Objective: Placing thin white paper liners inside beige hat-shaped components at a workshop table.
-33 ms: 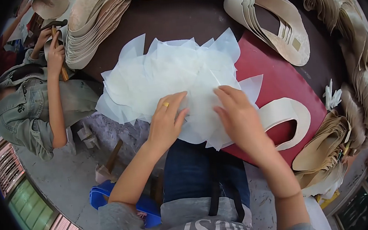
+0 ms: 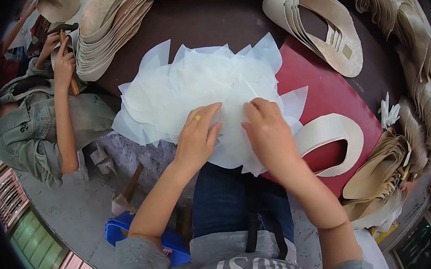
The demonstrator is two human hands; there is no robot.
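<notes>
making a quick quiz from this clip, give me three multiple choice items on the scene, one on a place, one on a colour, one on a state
1. Where do both hands rest?
A. on the pile of white sheets
B. on the hammer on the floor
C. on the blue stool

2. What colour is the mat under the white sheets?
A. green
B. red
C. yellow

3. How does the cream curved shoe upper beside the right hand lie?
A. held up in the air
B. flat on the mat, untouched
C. folded inside the pile

Answers:
1. A, the left hand and right hand press on the pile of white sheets.
2. B, the mat shows red right of the pile.
3. B, the shoe upper lies flat, with no hand on it.
</notes>
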